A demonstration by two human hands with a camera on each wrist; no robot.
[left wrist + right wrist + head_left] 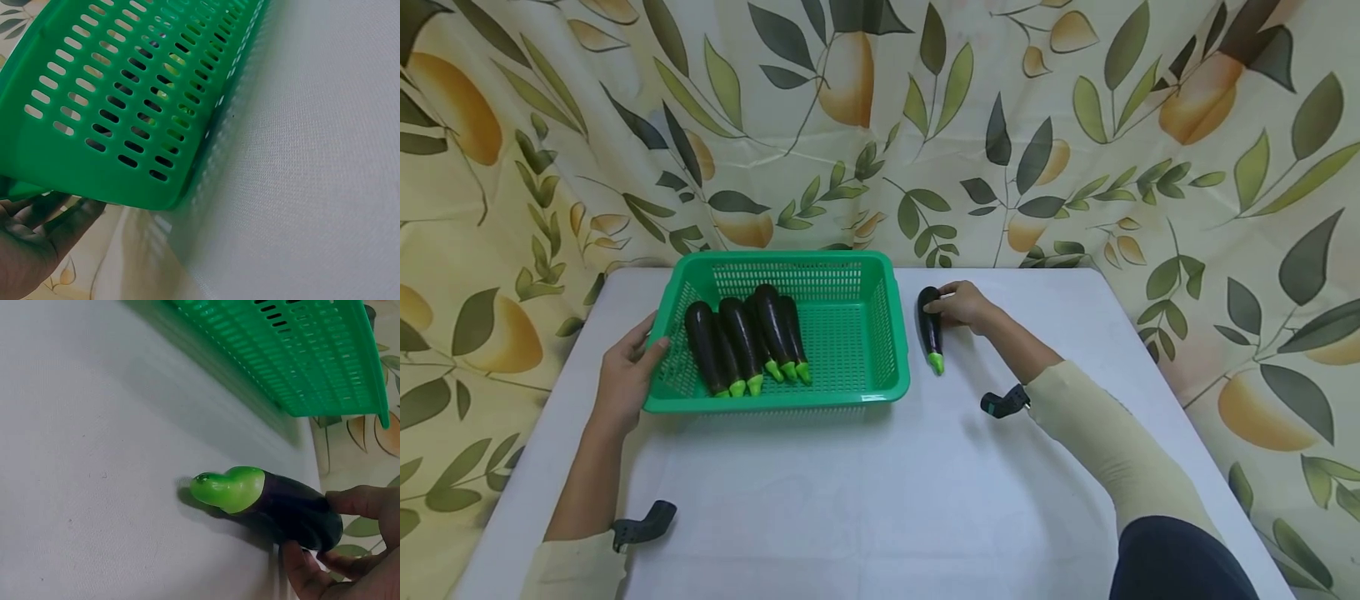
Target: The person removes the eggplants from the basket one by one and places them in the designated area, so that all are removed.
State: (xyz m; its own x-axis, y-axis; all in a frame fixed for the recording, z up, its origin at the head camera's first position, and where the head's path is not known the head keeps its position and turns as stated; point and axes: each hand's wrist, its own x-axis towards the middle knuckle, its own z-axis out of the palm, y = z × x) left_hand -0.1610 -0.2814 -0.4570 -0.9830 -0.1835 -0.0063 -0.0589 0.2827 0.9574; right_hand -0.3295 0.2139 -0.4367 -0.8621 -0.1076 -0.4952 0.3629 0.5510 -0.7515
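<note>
A green plastic basket (778,403) with slotted walls stands on the white table, several dark purple eggplants (741,337) lying in its left half with green stem ends toward me. At the basket's left end my left hand (625,371) holds the rim, thumb on top; the left wrist view shows its fingers (75,225) against the outer side. To the right of the basket, a single eggplant (931,329) points its green stem toward me. My right hand (962,305) grips its far purple end between thumb and fingers, as the right wrist view (359,540) also shows.
A white cloth covers the table (850,500). Behind and at both sides hangs a curtain (880,167) printed with leaves and fruit. Dark wrist cameras are strapped near both cuffs, the right camera (1004,402) hanging close over the tabletop.
</note>
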